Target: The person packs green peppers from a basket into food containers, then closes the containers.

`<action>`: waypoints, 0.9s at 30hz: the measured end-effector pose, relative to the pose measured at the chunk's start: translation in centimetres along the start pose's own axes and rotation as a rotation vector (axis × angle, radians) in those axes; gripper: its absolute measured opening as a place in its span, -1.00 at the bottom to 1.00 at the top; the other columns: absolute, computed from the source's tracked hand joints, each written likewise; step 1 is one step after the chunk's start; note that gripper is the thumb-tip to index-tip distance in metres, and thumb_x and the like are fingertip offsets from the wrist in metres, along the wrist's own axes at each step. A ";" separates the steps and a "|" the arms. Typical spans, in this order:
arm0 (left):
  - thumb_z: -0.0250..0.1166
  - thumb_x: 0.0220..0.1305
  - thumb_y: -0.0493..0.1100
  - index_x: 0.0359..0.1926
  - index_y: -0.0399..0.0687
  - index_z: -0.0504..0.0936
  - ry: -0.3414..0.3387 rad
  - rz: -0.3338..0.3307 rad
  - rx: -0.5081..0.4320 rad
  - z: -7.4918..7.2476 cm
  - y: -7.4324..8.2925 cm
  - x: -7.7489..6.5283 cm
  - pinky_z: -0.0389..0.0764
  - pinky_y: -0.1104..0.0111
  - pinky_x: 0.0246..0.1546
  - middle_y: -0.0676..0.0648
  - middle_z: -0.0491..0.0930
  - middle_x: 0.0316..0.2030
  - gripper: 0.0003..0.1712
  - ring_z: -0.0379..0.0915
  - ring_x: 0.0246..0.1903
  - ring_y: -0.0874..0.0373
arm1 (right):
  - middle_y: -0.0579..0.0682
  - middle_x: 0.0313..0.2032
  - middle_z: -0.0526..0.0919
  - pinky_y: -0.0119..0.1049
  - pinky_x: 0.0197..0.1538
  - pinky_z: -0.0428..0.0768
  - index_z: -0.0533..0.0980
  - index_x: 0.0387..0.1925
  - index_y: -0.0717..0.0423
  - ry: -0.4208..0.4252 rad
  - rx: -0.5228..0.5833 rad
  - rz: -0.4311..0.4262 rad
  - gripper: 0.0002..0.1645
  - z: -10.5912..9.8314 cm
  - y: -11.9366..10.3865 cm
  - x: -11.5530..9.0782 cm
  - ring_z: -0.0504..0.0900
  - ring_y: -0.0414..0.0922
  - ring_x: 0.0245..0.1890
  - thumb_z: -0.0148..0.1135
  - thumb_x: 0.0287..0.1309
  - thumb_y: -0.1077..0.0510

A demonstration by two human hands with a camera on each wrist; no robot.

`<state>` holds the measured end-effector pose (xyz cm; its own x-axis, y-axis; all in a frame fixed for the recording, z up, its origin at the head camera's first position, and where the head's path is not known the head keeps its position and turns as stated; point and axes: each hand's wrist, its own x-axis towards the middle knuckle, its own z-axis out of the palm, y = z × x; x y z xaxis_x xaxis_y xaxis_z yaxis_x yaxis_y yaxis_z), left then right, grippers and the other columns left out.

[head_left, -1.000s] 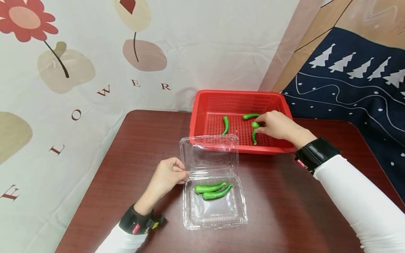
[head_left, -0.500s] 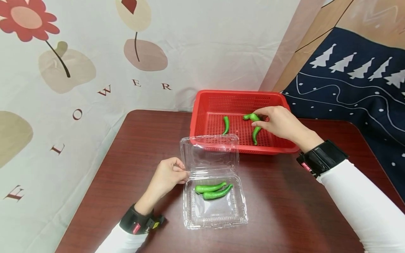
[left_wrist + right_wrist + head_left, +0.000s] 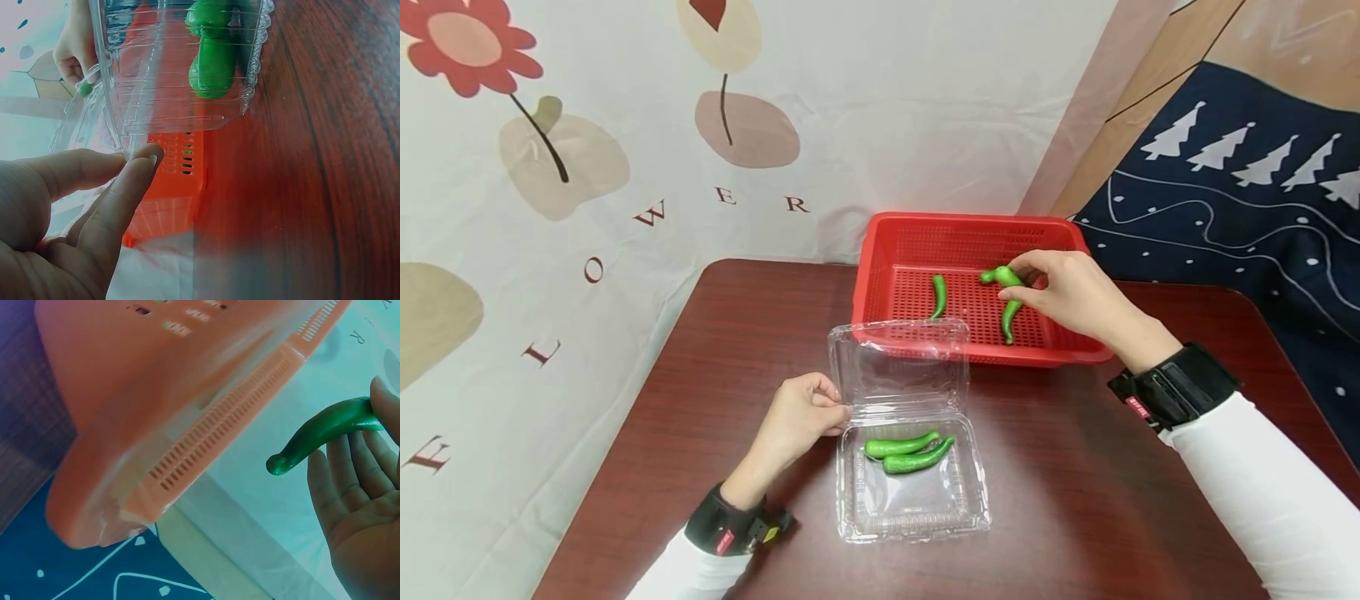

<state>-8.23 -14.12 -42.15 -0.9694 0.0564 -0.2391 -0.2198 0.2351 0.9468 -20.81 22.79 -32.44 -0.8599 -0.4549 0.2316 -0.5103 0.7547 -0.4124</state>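
My right hand [image 3: 1075, 292] holds a green chili pepper [image 3: 325, 428] between thumb and fingers, above the red basket [image 3: 977, 354]. Below it in the basket lie a curved pepper [image 3: 1010, 321] and another pepper [image 3: 987, 277], mostly covered by the held one. A further pepper [image 3: 939, 296] rests on the basket floor to the left. My left hand [image 3: 797, 418] pinches the hinge side of a clear plastic clamshell box [image 3: 917, 510] between thumb and fingertip. The box stands with its lid [image 3: 898, 367] raised, and two peppers [image 3: 917, 458] lie side by side inside.
The box and basket stand on a dark red wooden table [image 3: 715, 333]. The raised lid overlaps the basket's front left in the head view. A pale printed cloth [image 3: 887, 108] hangs behind, with a dark blue tree-patterned cloth [image 3: 1240, 208] at right.
My right hand has lifted the pepper up from among the others in the basket and drawn slightly back, then nearly held its place. My left hand and the box have stayed put.
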 end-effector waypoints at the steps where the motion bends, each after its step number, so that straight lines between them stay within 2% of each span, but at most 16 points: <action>1: 0.42 0.12 -0.50 -0.38 -0.31 0.53 0.000 0.004 0.003 0.0 0.0 0.0 0.82 0.26 -0.37 -0.17 0.72 -0.52 -0.80 0.71 -0.49 0.13 | -0.05 -0.27 0.77 -0.24 -0.23 0.58 0.72 -0.06 0.09 0.002 0.000 -0.006 -0.68 -0.1 -0.1 -0.1 0.62 -0.12 -0.25 0.59 0.16 0.13; 7: 0.44 0.13 -0.49 -0.38 -0.30 0.53 -0.003 0.018 0.008 0.1 0.1 0.1 0.82 0.26 -0.37 -0.16 0.72 -0.52 -0.79 0.71 -0.48 0.13 | -0.08 -0.29 0.76 -0.32 -0.22 0.62 0.74 -0.08 0.06 0.026 0.009 -0.037 -0.67 -0.2 -1.0 -0.5 0.60 -0.14 -0.29 0.62 0.11 0.14; 13: 0.44 0.12 -0.49 -0.38 -0.29 0.54 0.013 0.001 0.014 -0.1 0.0 0.0 0.82 0.27 -0.38 -0.16 0.73 -0.52 -0.79 0.71 -0.49 0.12 | -0.08 -0.28 0.75 -0.14 -0.13 0.71 0.73 -0.08 0.06 0.023 0.015 -0.061 -0.66 -0.1 -2.2 -0.7 0.60 -0.14 -0.27 0.63 0.10 0.13; 17: 0.44 0.12 -0.50 -0.38 -0.30 0.54 0.012 -0.013 0.004 -0.1 -0.1 -0.1 0.83 0.26 -0.37 -0.17 0.73 -0.51 -0.79 0.71 -0.48 0.12 | -0.07 -0.27 0.75 -0.11 -0.12 0.74 0.73 -0.05 0.09 0.041 -0.001 -0.104 -0.62 0.0 -2.9 -0.9 0.62 -0.14 -0.26 0.64 0.07 0.14; 23: 0.43 0.11 -0.51 -0.38 -0.30 0.53 0.014 -0.005 0.003 -0.1 -0.1 -0.1 0.82 0.26 -0.37 -0.18 0.73 -0.51 -0.79 0.71 -0.48 0.12 | -0.02 -0.28 0.74 -0.10 -0.22 0.72 0.71 -0.05 0.15 0.074 -0.031 -0.195 -0.60 0.2 -4.0 -1.4 0.62 -0.10 -0.29 0.65 0.05 0.18; 27: 0.44 0.12 -0.51 -0.38 -0.30 0.53 0.013 0.000 0.006 0.0 0.0 -0.1 0.82 0.27 -0.38 -0.17 0.73 -0.52 -0.78 0.71 -0.49 0.12 | -0.05 -0.31 0.72 -0.17 -0.26 0.71 0.71 -0.07 0.14 0.095 -0.042 -0.257 -0.57 0.4 -4.7 -1.9 0.59 -0.15 -0.32 0.67 0.02 0.14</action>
<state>-8.15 -14.16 -42.13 -0.9707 0.0441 -0.2364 -0.2193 0.2413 0.9453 -16.74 19.93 -31.31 -0.6984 -0.5892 0.4064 -0.7104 0.6399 -0.2931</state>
